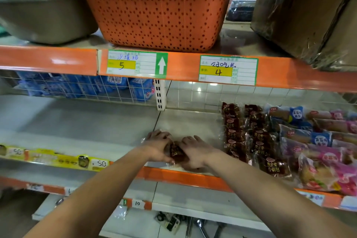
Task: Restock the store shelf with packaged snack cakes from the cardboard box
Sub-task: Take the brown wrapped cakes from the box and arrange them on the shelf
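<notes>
A dark brown snack cake pack [176, 154] in clear wrap lies on the white middle shelf [189, 121], near its orange front edge. My left hand [157, 146] grips its left side and my right hand [195, 150] grips its right side, fingers curled over it. Just to the right lie two rows of the same brown packs [251, 135], running from the back to the front of the shelf. The cardboard box the packs come from is out of view.
Blue and pink bread packs [316, 137] fill the shelf's right end. A white upright post [160, 94] stands behind. Stacked orange baskets [158, 15], a metal basin [48, 19] and a wrapped carton [309, 11] sit on the shelf above. Utensils [193, 226] lie on the lowest shelf.
</notes>
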`<move>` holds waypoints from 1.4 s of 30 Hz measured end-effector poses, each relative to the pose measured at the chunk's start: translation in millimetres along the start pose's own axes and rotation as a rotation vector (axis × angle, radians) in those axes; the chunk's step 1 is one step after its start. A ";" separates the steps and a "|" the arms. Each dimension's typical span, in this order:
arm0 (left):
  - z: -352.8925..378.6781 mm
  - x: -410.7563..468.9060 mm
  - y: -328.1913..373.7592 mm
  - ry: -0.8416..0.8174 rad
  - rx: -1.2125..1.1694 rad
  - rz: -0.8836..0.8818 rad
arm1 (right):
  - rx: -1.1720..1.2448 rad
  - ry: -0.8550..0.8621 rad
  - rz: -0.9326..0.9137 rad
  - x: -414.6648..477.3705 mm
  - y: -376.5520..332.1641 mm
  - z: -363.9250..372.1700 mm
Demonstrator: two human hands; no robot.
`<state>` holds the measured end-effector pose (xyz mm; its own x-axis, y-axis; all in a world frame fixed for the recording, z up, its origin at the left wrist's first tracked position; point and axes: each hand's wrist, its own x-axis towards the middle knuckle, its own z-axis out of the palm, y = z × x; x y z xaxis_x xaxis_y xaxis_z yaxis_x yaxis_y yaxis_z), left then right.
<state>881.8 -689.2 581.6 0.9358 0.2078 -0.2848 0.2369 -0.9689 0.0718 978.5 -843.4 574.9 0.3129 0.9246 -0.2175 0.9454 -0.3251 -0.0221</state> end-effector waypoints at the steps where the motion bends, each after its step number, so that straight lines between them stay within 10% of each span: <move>1: 0.7 -1.8 -3.5 -0.003 0.003 0.000 | -0.009 0.015 -0.001 2.1 -1.9 0.7; 19: -28.6 30.0 66.1 0.363 -0.264 0.217 | -0.076 0.291 0.233 -65.7 49.9 -36.3; 42: 1.7 16.3 158.5 0.349 -0.087 0.452 | -0.088 0.250 0.546 -174.8 38.9 18.2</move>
<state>934.1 -839.6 586.8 0.9763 -0.1778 0.1233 -0.1995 -0.9602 0.1956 959.0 -1021.4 594.2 0.7568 0.6507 0.0620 0.6426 -0.7580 0.1116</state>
